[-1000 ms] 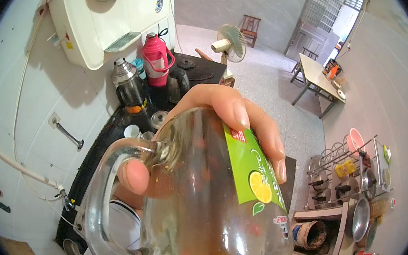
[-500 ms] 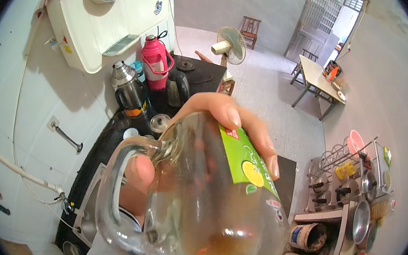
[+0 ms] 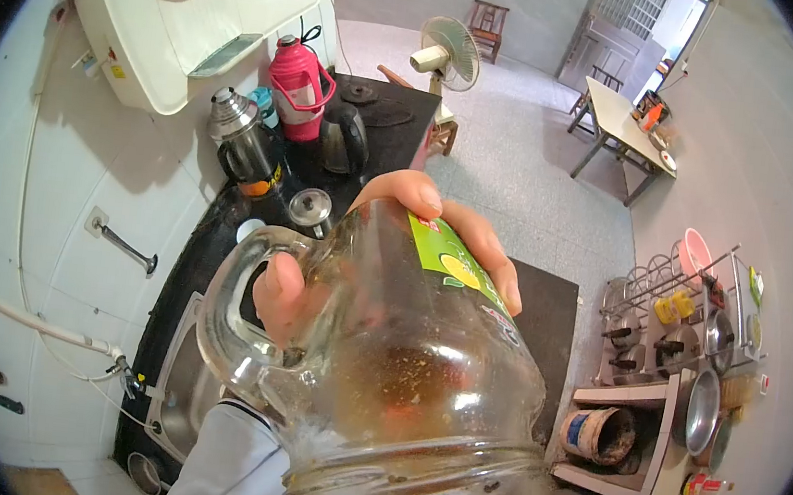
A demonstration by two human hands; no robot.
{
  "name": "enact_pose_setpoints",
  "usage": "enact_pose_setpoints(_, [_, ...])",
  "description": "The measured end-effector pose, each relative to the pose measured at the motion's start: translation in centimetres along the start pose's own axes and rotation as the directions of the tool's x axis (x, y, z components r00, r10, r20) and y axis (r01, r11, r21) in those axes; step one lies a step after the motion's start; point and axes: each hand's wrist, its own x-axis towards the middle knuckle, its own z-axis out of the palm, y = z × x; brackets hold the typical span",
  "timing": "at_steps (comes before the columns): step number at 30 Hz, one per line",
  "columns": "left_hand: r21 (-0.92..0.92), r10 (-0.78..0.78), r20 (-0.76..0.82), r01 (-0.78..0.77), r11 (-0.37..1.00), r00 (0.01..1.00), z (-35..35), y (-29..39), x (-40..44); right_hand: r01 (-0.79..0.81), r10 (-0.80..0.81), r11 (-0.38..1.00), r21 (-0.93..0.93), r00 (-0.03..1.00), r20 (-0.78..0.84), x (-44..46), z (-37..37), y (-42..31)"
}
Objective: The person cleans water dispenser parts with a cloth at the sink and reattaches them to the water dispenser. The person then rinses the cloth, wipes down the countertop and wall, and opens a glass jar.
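My left hand (image 3: 401, 190) is closed around a clear glass mason jar mug (image 3: 432, 367), held close to my head. Its fingers wrap over the far side, and the thumb shows by the glass handle (image 3: 221, 311). The mug is tilted, with its threaded neck low and toward me and its base pointing away. A green label with a lemon picture (image 3: 444, 253) is on its side. Brownish residue with small specks shows inside. A light grey sleeve (image 3: 234, 462) runs up from below. My right hand is out of view.
A dark counter (image 3: 384, 135) holds a pink thermos (image 3: 299, 88), a steel thermos (image 3: 242, 139), a kettle (image 3: 342, 137) and a round lid (image 3: 310, 207). Left are a sink (image 3: 183, 389) and tap (image 3: 127, 376). Right, a rack (image 3: 640, 321) holds pans; below lies a bucket (image 3: 597, 435).
The mug has moved up and away in view, so its threaded neck now shows. The view has shifted slightly, and more of the sink and sleeve is visible. My left hand keeps its grip.
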Motion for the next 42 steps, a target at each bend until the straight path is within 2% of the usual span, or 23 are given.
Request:
enact_pose_setpoints(3, [0.003,0.003,0.03,-0.003,1.0,1.0,-0.2,-0.4,0.2,-0.039,0.038,0.999,-0.012,0.999,-0.027,0.2,0.0,-0.2])
enact_pose_setpoints(5, [-0.166,0.063,0.055,-0.053,0.985,0.997,0.0,-1.0,0.2,-0.048,0.048,0.999,-0.001,0.998,-0.047,0.4,-0.2,0.1])
enact_pose_setpoints(11, [-0.074,0.03,0.102,-0.022,0.997,0.994,-0.1,-0.7,0.5,-0.018,0.02,0.998,0.061,0.999,-0.03,0.7,-0.5,0.9])
enact_pose_setpoints(21, [-0.112,0.044,0.127,-0.03,0.993,0.991,1.1,-0.6,0.9,0.035,-0.04,0.996,0.082,0.997,0.062,0.9,-0.8,1.2])
enact_pose_setpoints(24, [-0.063,0.03,0.13,-0.022,0.998,0.991,1.0,-0.2,0.9,0.075,-0.075,0.997,0.017,0.996,0.042,0.6,-0.5,1.1])
enact_pose_setpoints(26, [0.076,0.007,0.146,-0.018,0.997,0.989,1.0,0.1,1.4,-0.001,0.0,0.999,0.034,1.0,0.028,-0.1,0.0,-0.3])
enact_pose_setpoints(30, [0.074,0.007,0.158,-0.019,0.997,0.987,1.2,0.2,1.7,-0.007,0.008,0.999,0.032,1.0,-0.018,1.2,-0.7,1.4])
enact_pose_setpoints(32, [-0.069,0.055,0.24,-0.039,0.997,0.969,0.8,-0.1,2.0,0.007,-0.01,0.996,0.089,1.0,0.027,1.5,-0.9,1.7])
enact_pose_setpoints(33, [-0.069,0.055,0.24,-0.039,0.997,0.969,0.7,-0.2,2.1,0.008,-0.011,0.996,0.089,1.0,0.027,1.5,-0.9,1.7])
enact_pose_setpoints(36, [-0.037,0.084,0.311,-0.076,0.996,0.947,0.7,-0.1,2.6,-0.015,0.014,0.996,0.089,1.0,0.012,1.3,-0.6,1.2])
enact_pose_setpoints(39, [0.197,-0.003,0.312,-0.061,0.978,0.95,1.3,0.6,2.9,-0.031,0.031,0.998,0.053,1.0,0.002,1.2,-0.4,0.7])
enact_pose_setpoints(42, [0.235,-0.027,0.332,-0.055,0.971,0.943,1.9,1.1,3.7,-0.009,0.008,0.999,0.032,1.0,0.024,1.4,-0.5,1.0])
